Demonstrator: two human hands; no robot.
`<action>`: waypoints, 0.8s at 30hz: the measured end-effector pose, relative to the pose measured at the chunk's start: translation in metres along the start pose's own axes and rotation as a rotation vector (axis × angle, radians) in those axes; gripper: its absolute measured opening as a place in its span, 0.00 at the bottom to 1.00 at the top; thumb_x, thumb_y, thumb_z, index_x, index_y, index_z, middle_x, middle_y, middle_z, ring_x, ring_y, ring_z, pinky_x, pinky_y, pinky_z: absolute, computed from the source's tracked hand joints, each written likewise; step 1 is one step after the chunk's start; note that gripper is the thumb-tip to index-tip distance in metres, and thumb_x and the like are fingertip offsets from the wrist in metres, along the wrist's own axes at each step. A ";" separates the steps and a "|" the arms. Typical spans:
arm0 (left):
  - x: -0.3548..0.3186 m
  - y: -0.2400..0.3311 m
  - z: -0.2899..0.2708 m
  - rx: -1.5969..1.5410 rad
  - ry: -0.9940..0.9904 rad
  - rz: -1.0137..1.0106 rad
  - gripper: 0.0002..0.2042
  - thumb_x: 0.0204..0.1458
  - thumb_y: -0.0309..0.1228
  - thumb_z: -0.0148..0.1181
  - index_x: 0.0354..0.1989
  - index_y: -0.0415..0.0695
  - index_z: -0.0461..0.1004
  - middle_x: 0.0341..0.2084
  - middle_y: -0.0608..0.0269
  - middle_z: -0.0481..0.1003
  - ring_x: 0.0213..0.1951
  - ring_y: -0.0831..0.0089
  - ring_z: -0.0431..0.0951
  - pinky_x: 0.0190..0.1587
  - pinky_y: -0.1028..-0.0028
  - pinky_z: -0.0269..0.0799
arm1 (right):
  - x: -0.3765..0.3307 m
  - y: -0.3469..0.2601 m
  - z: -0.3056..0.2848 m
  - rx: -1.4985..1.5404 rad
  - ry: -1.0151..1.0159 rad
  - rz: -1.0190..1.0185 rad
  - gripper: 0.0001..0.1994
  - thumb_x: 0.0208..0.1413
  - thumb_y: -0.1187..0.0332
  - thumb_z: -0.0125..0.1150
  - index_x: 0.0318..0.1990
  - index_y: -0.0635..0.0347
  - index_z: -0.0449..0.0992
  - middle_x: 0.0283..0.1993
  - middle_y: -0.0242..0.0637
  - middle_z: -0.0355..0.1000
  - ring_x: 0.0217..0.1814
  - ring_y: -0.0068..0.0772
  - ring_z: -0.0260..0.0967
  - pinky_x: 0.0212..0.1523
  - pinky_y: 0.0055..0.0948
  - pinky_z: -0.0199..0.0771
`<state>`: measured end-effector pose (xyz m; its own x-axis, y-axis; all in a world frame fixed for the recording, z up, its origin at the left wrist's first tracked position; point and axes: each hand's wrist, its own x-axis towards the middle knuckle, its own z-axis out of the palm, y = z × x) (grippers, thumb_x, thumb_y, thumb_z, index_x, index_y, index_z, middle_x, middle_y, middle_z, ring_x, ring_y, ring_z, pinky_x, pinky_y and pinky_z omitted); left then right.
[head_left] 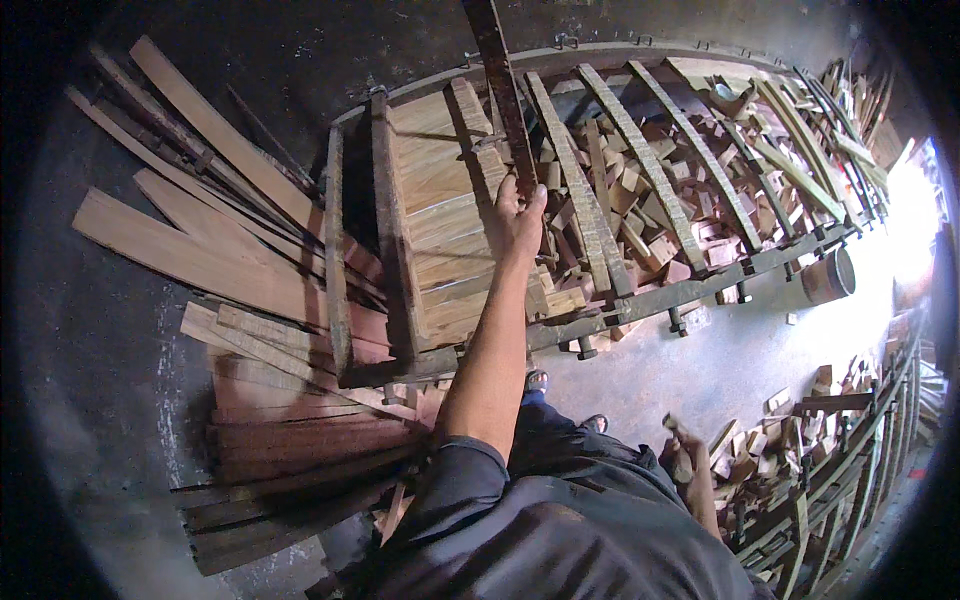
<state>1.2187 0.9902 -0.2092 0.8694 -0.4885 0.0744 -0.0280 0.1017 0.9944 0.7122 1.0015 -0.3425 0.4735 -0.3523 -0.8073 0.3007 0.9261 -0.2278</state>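
Note:
My left hand (520,215) reaches out over the rack, its fingers closed round the lower end of a long dark flat bar (497,75). The bar rises from the hand to the top of the view. Beneath that arm lies a panel of pale boards set side by side (440,215), across the left part of the rack. My right hand (692,462) hangs low beside my body, closed round a short stick-like thing with a pale end (670,422). Most of that thing is hidden by the fingers, so its kind cannot be told.
The long metal rack (655,298) carries several crossbars (645,170) over a heap of wood offcuts (640,215). Loose planks (200,250) and a stack of reddish boards (300,440) lie at left. A can-like container (828,277) stands right. More offcuts (760,440) lie at lower right.

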 end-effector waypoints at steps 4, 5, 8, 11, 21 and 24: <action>0.022 -0.046 0.003 -0.059 0.006 0.136 0.25 0.54 0.30 0.61 0.58 0.34 0.61 0.46 0.55 0.71 0.49 0.68 0.71 0.53 0.69 0.64 | 0.063 -0.013 -0.181 -0.132 0.192 -0.137 0.07 0.54 0.73 0.52 0.35 0.68 0.72 0.27 0.36 0.69 0.27 0.31 0.67 0.34 0.27 0.71; 0.023 -0.049 0.009 -0.092 -0.002 0.155 0.23 0.54 0.30 0.60 0.56 0.34 0.62 0.44 0.57 0.72 0.48 0.69 0.70 0.52 0.69 0.64 | 0.062 -0.013 -0.191 -0.131 0.234 -0.168 0.07 0.55 0.74 0.52 0.35 0.69 0.72 0.27 0.36 0.70 0.28 0.31 0.67 0.35 0.27 0.71; 0.007 -0.018 0.011 -0.314 0.024 0.123 0.24 0.52 0.28 0.60 0.56 0.34 0.61 0.45 0.58 0.70 0.46 0.70 0.69 0.51 0.69 0.64 | 0.046 -0.010 -0.222 -0.650 0.326 -0.373 0.12 0.53 0.73 0.55 0.43 0.71 0.76 0.44 0.42 0.75 0.47 0.34 0.71 0.47 0.29 0.71; 0.004 0.004 -0.013 -0.409 -0.118 -0.002 0.32 0.51 0.28 0.62 0.63 0.35 0.55 0.48 0.56 0.68 0.51 0.71 0.67 0.55 0.70 0.62 | 0.038 0.019 -0.194 -0.645 0.348 -0.445 0.13 0.54 0.73 0.55 0.44 0.71 0.76 0.44 0.43 0.75 0.48 0.35 0.71 0.49 0.29 0.71; -0.004 -0.088 -0.102 -0.159 -0.059 -0.254 0.30 0.55 0.25 0.58 0.65 0.30 0.55 0.50 0.51 0.72 0.54 0.67 0.72 0.57 0.70 0.66 | 0.024 0.104 -0.096 -0.575 0.389 -0.403 0.12 0.54 0.72 0.55 0.44 0.69 0.74 0.41 0.42 0.75 0.46 0.38 0.71 0.51 0.31 0.71; -0.032 -0.103 -0.150 0.029 0.048 -0.364 0.27 0.54 0.28 0.61 0.62 0.33 0.62 0.49 0.54 0.72 0.50 0.69 0.72 0.54 0.72 0.67 | 0.015 0.117 -0.078 -0.541 0.404 -0.329 0.10 0.54 0.71 0.55 0.42 0.67 0.74 0.39 0.42 0.74 0.44 0.38 0.71 0.49 0.32 0.71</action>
<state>1.2677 1.1259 -0.3255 0.8469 -0.4474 -0.2874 0.2740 -0.0960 0.9569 0.6901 1.1146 -0.4239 0.0569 -0.6421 -0.7645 -0.1242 0.7553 -0.6435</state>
